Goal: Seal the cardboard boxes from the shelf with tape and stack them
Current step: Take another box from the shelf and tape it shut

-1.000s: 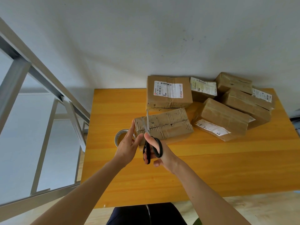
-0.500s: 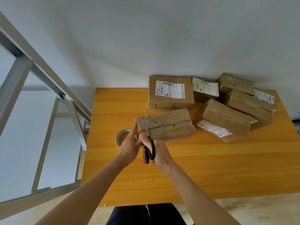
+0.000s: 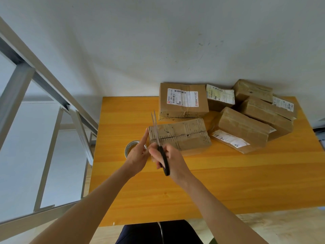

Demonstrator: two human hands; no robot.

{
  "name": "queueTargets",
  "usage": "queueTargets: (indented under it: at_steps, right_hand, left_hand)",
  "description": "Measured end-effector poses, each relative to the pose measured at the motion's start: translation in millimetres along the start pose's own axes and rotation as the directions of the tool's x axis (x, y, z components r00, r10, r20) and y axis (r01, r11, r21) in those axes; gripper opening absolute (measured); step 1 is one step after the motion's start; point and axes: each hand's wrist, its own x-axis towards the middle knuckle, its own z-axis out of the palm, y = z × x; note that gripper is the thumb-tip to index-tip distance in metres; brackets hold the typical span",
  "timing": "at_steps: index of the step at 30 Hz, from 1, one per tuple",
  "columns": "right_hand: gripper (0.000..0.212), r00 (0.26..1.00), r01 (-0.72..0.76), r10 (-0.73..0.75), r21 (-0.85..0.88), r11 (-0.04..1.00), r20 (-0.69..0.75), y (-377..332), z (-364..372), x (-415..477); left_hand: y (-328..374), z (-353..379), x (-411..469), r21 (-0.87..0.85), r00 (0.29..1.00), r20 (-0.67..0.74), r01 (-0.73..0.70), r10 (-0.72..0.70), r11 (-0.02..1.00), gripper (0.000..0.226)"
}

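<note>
Scissors (image 3: 165,164) squeezed shut since a second ago, my right hand (image 3: 174,160) curled round them; left hand (image 3: 139,155) straight-fingered (tape roll (image 3: 127,148) behind) beside the crosswise box (image 3: 182,136), at its left end.

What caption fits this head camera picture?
Right hand holds scissors over a cardboard box on the table; left hand at its end.
</note>
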Motion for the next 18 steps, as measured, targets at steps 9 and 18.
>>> queueTargets:
  at_steps: [9,18]
  right_hand:
    - [0.047,0.969,0.225,-0.180,-0.910,0.349,0.171,100.5,-59.5,-50.3]
    - [0.042,0.995,0.088,-0.074,-0.959,0.268,0.070,126.3,-56.2,-29.9]
  left_hand:
    - [13.4,-16.9,12.0,-0.093,0.988,0.143,-0.051,0.064,0.994,0.063]
    - [20.4,-13.7,4.9,-0.017,0.981,0.093,-0.172,0.173,0.985,0.064]
